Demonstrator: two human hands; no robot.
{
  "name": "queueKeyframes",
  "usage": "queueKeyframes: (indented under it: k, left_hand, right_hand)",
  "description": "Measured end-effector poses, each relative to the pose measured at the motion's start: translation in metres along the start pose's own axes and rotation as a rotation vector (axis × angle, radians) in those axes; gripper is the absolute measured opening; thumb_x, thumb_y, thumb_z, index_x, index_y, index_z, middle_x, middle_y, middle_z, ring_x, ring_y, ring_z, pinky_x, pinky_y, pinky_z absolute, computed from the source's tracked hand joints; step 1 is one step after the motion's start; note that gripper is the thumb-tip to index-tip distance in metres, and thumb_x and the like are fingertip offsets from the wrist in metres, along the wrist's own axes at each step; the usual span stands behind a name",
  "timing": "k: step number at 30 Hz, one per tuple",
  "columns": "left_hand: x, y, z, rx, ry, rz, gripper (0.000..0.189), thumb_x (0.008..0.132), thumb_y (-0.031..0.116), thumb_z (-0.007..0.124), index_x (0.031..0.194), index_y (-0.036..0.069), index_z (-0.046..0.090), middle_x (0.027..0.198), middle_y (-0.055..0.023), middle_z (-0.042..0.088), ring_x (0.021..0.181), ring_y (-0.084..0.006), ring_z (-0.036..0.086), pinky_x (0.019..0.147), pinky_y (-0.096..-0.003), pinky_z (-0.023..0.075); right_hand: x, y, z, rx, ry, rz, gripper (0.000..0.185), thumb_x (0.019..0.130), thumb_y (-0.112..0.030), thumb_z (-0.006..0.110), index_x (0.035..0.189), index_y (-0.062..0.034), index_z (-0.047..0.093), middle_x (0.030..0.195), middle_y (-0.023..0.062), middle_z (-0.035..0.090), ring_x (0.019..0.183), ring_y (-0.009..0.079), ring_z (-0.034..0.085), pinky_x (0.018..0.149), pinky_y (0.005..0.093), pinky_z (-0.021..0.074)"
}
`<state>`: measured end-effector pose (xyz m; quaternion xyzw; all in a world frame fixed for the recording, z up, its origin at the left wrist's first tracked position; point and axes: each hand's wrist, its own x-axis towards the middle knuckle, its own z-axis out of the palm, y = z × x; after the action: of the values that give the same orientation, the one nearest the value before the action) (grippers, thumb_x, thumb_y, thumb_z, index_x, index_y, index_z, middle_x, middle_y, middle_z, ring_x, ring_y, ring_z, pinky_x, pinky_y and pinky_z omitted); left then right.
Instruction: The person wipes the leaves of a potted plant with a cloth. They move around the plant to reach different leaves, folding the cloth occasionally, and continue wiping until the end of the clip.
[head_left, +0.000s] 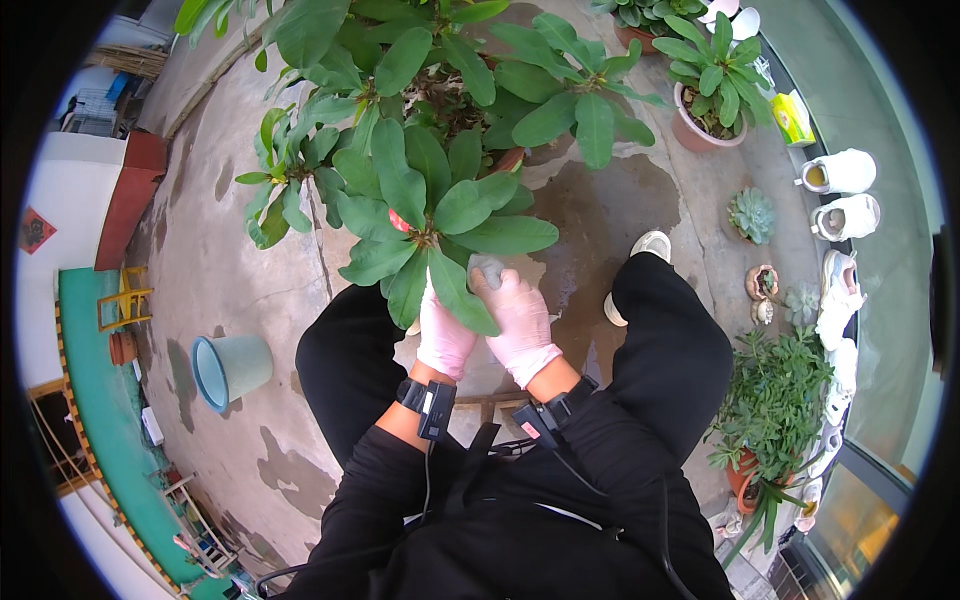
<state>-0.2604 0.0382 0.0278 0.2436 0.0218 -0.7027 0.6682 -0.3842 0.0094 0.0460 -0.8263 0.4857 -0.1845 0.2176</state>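
A large leafy potted plant (420, 195) with long green leaves spreads out in front of me. My right hand (519, 319), in a pink glove, grips a grey cloth or sponge (486, 271) beside a leaf near the front. My left hand (444, 334), gloved in pink too, reaches up under the same rosette. Leaves cover its fingers, so what they hold cannot be seen. One long leaf (459, 291) hangs between the two hands. A small red patch (398, 220) shows among the leaves; its nature is unclear.
On the left of the wet concrete floor, a light blue bucket (232, 367) lies tipped or stands leaning. To the right are a potted plant (709, 112), a succulent (751, 215), a bushy plant (780, 405) and a row of white shoes (844, 217) along a glass wall.
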Motion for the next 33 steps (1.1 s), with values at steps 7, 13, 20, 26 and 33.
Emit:
queueKeyframes:
  k: [7, 13, 20, 26, 33]
  left_hand:
    - [-0.006, 0.006, -0.004, -0.073, 0.165, -0.003, 0.029, 0.097, 0.021, 0.044, 0.118, 0.003, 0.052, 0.131, -0.0126, 0.053, 0.128, -0.0286, 0.044, 0.110, -0.0401, 0.0333]
    - [-0.040, -0.010, -0.022, 0.121, 0.248, -0.028, 0.039, 0.100, 0.031, 0.044, 0.123, 0.000, 0.048, 0.136, -0.0176, 0.049, 0.127, -0.0296, 0.047, 0.106, -0.0410, 0.0379]
    - [-0.093, -0.019, -0.016, 0.175, 0.369, -0.162, 0.048, 0.101, 0.032, 0.044, 0.133, -0.004, 0.040, 0.138, -0.0209, 0.047, 0.126, -0.0306, 0.048, 0.107, -0.0399, 0.0389]
    - [-0.102, -0.015, -0.013, 0.280, 0.298, -0.213, 0.045, 0.100, 0.032, 0.046, 0.131, -0.001, 0.044, 0.136, -0.0182, 0.050, 0.124, -0.0272, 0.050, 0.106, -0.0370, 0.0393]
    - [-0.106, -0.035, -0.031, 0.412, 0.273, -0.367, 0.048, 0.098, 0.037, 0.050, 0.129, 0.000, 0.049, 0.135, -0.0148, 0.051, 0.125, -0.0258, 0.048, 0.108, -0.0382, 0.0364]
  right_hand:
    - [-0.046, 0.019, 0.000, -0.097, -0.351, 0.112, 0.034, 0.080, -0.018, 0.060, 0.113, -0.0124, 0.065, 0.098, 0.0214, 0.056, 0.079, 0.0361, 0.063, 0.073, 0.0470, 0.0512]
    - [-0.047, 0.043, -0.037, 0.015, -0.334, 0.336, 0.033, 0.087, -0.023, 0.058, 0.117, -0.0140, 0.066, 0.110, 0.0205, 0.058, 0.091, 0.0364, 0.065, 0.081, 0.0450, 0.0518]
    - [-0.040, 0.045, -0.060, 0.091, -0.156, 0.404, 0.033, 0.088, -0.027, 0.059, 0.119, -0.0153, 0.064, 0.106, 0.0186, 0.059, 0.094, 0.0371, 0.063, 0.084, 0.0448, 0.0508]
    - [-0.038, 0.041, -0.069, 0.105, -0.188, 0.421, 0.037, 0.091, -0.037, 0.054, 0.121, -0.0175, 0.064, 0.109, 0.0186, 0.060, 0.099, 0.0374, 0.062, 0.088, 0.0455, 0.0487]
    - [-0.064, 0.013, -0.049, 0.200, -0.364, 0.243, 0.037, 0.092, -0.035, 0.047, 0.118, -0.0166, 0.066, 0.113, 0.0189, 0.062, 0.106, 0.0375, 0.059, 0.094, 0.0427, 0.0459]
